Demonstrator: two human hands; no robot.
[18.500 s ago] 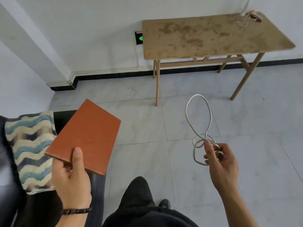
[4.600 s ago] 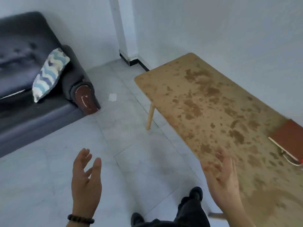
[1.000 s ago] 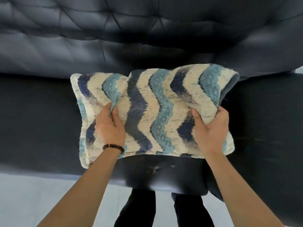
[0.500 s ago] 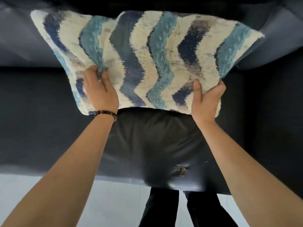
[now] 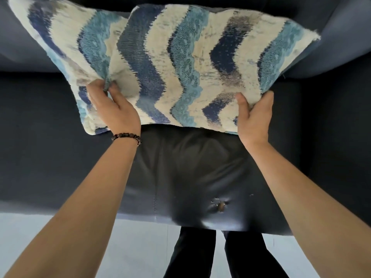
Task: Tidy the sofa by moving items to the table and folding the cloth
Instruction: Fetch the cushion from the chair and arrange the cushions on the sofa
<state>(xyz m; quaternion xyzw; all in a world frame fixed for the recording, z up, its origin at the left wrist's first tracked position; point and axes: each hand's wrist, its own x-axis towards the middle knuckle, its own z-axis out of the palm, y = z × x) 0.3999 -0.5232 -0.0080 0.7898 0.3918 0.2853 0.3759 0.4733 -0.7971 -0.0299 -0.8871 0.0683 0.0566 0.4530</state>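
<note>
A cream cloth (image 5: 170, 63) with wavy blue and navy stripes is spread in front of the dark sofa's backrest, lifted off the seat. My left hand (image 5: 114, 111) pinches a fold of it near its lower left part. My right hand (image 5: 254, 115) grips its lower right edge, thumb on top and fingers hidden underneath. The cloth's upper edge runs out of the frame.
The black leather sofa seat (image 5: 190, 177) lies below the cloth, with a small tear (image 5: 219, 206) near its front edge. Pale floor tiles (image 5: 136, 247) and my dark trouser legs (image 5: 192, 255) show at the bottom.
Both hands have lifted the cloth up and away from the seat toward the backrest. Since half a second ago the cloth sits slightly higher and closer to the camera.
</note>
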